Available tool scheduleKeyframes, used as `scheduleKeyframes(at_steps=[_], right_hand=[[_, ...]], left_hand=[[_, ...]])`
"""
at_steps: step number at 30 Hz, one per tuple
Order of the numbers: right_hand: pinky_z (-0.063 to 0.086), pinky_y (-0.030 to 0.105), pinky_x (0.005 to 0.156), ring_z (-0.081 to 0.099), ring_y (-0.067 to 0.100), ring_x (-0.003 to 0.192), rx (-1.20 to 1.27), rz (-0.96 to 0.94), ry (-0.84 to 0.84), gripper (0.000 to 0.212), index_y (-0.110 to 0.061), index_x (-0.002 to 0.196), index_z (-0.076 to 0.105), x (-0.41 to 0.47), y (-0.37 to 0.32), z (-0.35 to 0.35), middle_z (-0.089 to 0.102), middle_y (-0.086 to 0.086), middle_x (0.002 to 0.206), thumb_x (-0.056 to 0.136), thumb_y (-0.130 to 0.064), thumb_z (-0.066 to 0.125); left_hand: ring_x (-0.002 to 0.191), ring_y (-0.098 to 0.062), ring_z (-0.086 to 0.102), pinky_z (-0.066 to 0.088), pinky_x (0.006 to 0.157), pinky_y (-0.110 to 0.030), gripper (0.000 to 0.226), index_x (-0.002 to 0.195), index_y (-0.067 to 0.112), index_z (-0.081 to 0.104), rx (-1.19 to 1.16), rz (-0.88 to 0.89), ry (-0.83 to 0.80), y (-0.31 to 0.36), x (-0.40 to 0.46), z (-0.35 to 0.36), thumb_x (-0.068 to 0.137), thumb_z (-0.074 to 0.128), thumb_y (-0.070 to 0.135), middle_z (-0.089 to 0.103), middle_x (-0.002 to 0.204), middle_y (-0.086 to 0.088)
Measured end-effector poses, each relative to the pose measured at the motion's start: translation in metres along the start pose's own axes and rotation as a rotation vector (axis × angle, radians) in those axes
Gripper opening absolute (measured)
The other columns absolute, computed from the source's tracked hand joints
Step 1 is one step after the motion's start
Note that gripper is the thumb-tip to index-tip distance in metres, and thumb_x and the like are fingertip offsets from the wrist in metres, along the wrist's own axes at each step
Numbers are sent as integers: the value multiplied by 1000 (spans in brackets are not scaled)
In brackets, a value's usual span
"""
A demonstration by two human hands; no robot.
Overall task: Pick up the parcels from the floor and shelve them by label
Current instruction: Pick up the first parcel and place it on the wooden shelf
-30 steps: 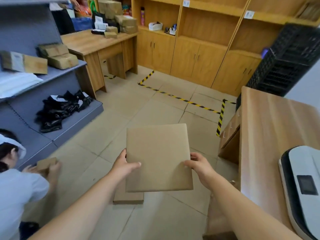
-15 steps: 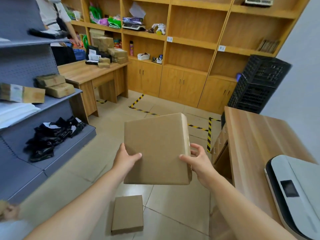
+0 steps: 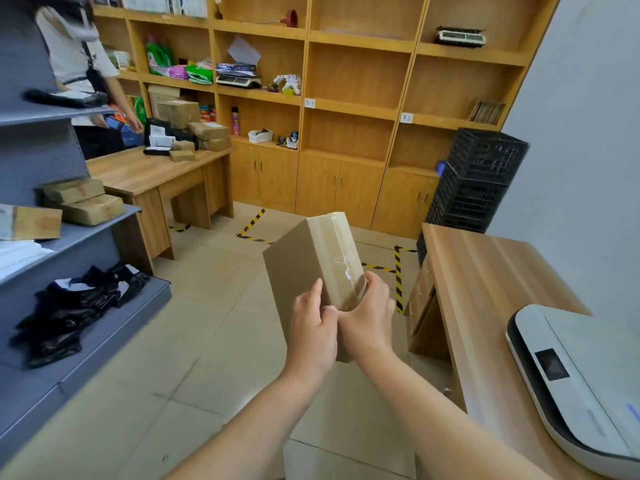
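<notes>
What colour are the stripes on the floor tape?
Yellow and black stripes on the floor tape, clearest in the head view.

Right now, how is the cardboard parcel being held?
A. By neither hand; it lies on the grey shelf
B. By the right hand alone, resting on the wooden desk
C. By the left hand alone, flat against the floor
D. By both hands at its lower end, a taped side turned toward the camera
D: the left hand and right hand both grip the lower end of the cardboard parcel, held above the floor with its clear-taped side facing the camera.
</notes>
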State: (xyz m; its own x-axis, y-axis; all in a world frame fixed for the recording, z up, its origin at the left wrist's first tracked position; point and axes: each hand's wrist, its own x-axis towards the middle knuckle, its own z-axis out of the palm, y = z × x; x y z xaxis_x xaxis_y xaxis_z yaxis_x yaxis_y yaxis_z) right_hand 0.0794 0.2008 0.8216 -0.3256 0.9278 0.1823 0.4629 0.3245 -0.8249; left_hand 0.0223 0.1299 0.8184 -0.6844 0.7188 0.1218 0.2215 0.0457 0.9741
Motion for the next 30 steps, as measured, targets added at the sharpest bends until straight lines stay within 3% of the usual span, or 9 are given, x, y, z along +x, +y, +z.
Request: scheduleKeyframes(at_steps=[4,6,9,12,15,20,23,27,30], right_hand=[[34,29,97,32,14,125,66,-42,-108,92,-23,145,18,-2,-3,-1,42,-10,126,72,-26,75],[35,27,98,38,12,122,87,-53,-166,88,-23,145,17,-2,-3,-2,42,-13,120,76,-20,71],[35,25,97,43,10,120,158,-12,-255,75,-21,145,18,-5,0,-4,46,-6,130,82,-3,56],[36,22,91,44,11,117,204,-2,-308,70,-25,144,18,-8,4,-5,47,-3,133,85,1,45],[39,18,85,45,14,116,229,-6,-341,71,-27,143,20,-10,5,-5,46,-5,126,83,7,39],[35,17,94,42,12,120,189,-72,-384,75,-28,145,17,-16,2,0,43,-5,131,83,9,37],[35,27,102,39,7,123,144,-97,-424,75,-31,145,16,-18,4,2,43,-13,132,84,6,38],[28,23,99,29,0,125,42,-103,-462,72,-37,144,17,-13,20,-3,38,-17,141,87,-4,45],[41,21,92,33,6,127,76,-50,-361,67,-31,145,21,-5,37,-12,34,-8,145,89,-6,49]], left_hand=[[123,-18,41,37,99,-31,59,144,24,24,6,-92,19,6,7,-10,89,46,19,30,139,3],[116,-22,47,42,99,-40,62,139,24,32,6,-145,28,3,15,-16,80,52,22,35,136,2],[102,-22,55,50,89,-44,71,128,18,42,0,-216,47,1,20,-20,63,63,33,43,131,-2],[105,-20,49,46,90,-37,92,141,19,24,42,-267,5,-3,21,-18,65,74,33,31,135,-3],[122,-24,40,41,98,-38,109,144,24,13,131,-263,6,-9,22,-14,59,78,44,27,139,-6],[133,-32,21,29,104,-42,106,145,26,10,273,-258,52,-12,23,-13,62,74,45,30,143,-9],[131,-32,22,32,100,-42,97,144,30,12,172,-272,70,-14,24,-19,67,70,32,31,141,-9],[130,-28,28,36,101,-41,100,141,37,15,-7,-283,55,-26,27,-34,59,69,21,33,141,-4],[116,-26,50,48,93,-48,103,136,44,18,-189,-304,-1,-28,28,-49,53,72,18,47,131,-3]])
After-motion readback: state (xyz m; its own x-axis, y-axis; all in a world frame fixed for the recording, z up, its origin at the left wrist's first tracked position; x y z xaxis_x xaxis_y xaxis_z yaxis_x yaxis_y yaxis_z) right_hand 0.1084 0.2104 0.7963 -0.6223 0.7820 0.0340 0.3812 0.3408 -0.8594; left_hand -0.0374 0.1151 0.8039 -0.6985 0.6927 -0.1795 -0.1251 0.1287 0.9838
